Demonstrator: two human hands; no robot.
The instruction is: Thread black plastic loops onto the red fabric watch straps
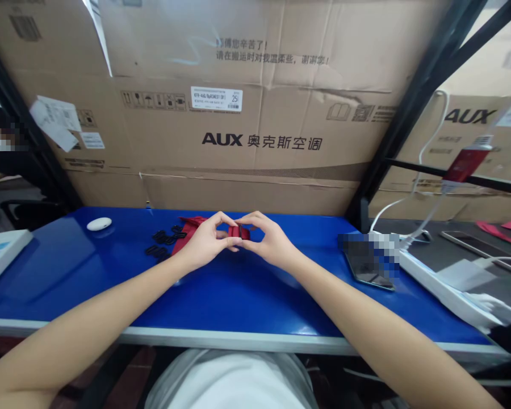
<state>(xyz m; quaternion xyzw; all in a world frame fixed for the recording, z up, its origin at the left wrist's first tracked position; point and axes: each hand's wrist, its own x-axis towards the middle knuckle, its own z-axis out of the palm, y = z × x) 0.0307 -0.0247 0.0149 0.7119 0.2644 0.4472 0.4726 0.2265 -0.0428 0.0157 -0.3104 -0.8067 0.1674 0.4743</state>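
Above the blue table, my left hand [210, 241] and my right hand [267, 238] meet at a small folded piece of red strap [234, 232]. Thumbs and fingertips of both hands pinch it from either side. A narrow black bar, perhaps a buckle, crosses its middle; fingers cover part of it. Just beyond my left wrist lies more red strap material [191, 227], partly hidden by that hand. Several small black plastic buckles [159, 250] are scattered left of it.
The blue table [255, 307] backs onto a large cardboard panel [255, 153]. A white oval object [99, 224] and a white box [2, 255] are at left. At right lie a phone [368, 264] and a white power strip [447, 289] with cables. Another person [12, 153] is at far left.
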